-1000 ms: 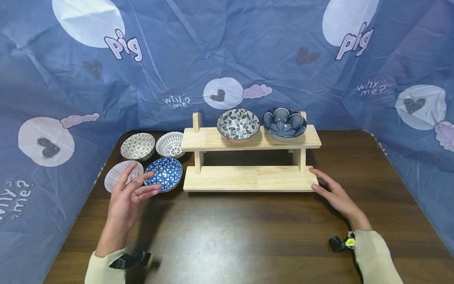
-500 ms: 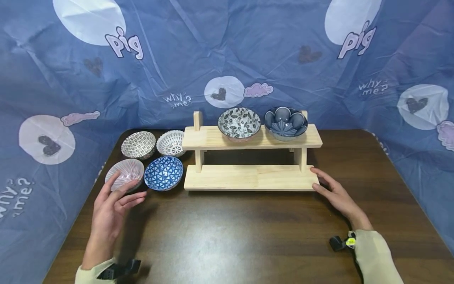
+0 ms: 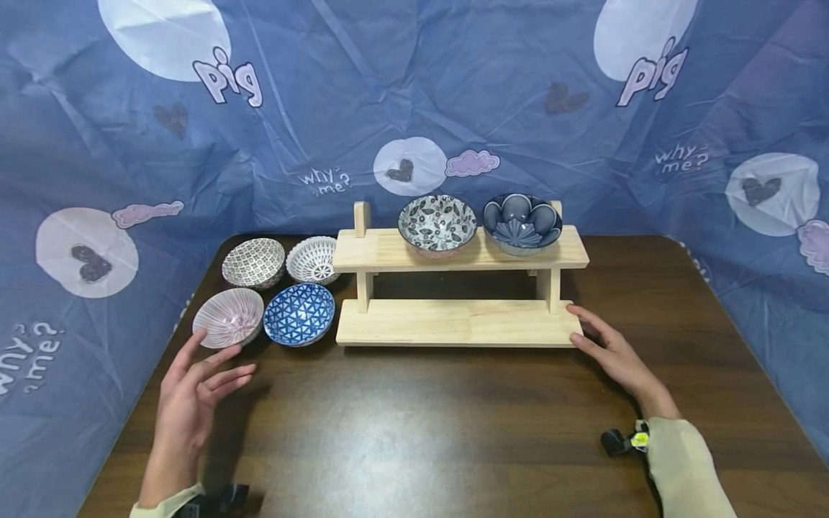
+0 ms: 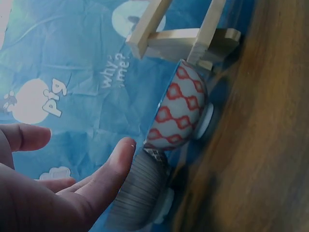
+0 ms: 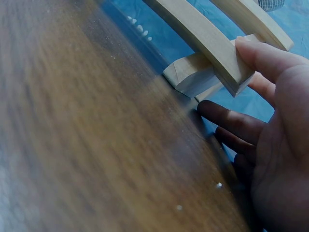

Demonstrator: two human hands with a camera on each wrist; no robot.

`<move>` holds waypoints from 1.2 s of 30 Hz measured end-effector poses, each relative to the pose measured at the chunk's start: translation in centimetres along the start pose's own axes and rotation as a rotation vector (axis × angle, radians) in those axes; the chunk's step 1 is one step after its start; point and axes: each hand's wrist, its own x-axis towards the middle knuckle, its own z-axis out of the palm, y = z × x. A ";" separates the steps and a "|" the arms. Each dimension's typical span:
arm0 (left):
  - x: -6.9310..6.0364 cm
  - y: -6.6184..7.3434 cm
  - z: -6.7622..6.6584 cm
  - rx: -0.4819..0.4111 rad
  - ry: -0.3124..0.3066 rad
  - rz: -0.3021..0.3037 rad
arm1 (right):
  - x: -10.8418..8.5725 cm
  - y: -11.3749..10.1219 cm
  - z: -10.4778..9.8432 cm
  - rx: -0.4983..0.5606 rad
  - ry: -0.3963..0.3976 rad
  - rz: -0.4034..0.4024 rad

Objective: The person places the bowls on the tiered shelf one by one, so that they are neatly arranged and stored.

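My left hand [image 3: 188,403] hovers with spread fingers just in front of the pink-striped bowl [image 3: 228,316], holding nothing. Beside that bowl sits the blue triangle-patterned bowl [image 3: 299,314]; its outside shows red and white in the left wrist view, past my left hand [image 4: 67,188]. At the right end of the lower board of the wooden two-tier stand [image 3: 456,322], my right hand [image 3: 618,360] grips the board's end between thumb and index finger. The right wrist view has my right hand [image 5: 285,130] with its thumb against the board [image 5: 219,53].
Behind the front bowls are a grey-patterned bowl [image 3: 253,263] and a white fluted bowl [image 3: 313,260]. The stand's upper board carries a leaf-patterned bowl [image 3: 437,223] and a dark blue petal bowl [image 3: 521,224]. Blue printed cloth [image 3: 414,86] surrounds the dark wooden table [image 3: 414,432].
My left hand has moved left and back toward me, away from over the blue and pink-striped bowls. The right hand stays at the stand's end.
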 end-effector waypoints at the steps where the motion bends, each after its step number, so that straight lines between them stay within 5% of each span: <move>1: 0.0 0.0 -0.1 0.016 0.017 -0.008 | 0.0 0.0 0.0 -0.001 0.000 0.001; 7: -0.3 -0.1 -0.7 0.105 0.134 -0.062 | 0.1 0.3 0.1 -0.013 -0.002 0.011; 17: -0.1 -0.3 -1.6 0.093 0.210 -0.063 | 0.1 0.3 0.1 -0.009 -0.003 0.018; 25: 1.4 -0.3 -2.3 0.255 0.356 -0.214 | 0.0 0.2 0.1 0.019 0.002 -0.013; 36: 3.6 -0.8 -3.1 0.339 0.450 -0.369 | 0.1 0.3 0.0 -0.007 -0.006 0.021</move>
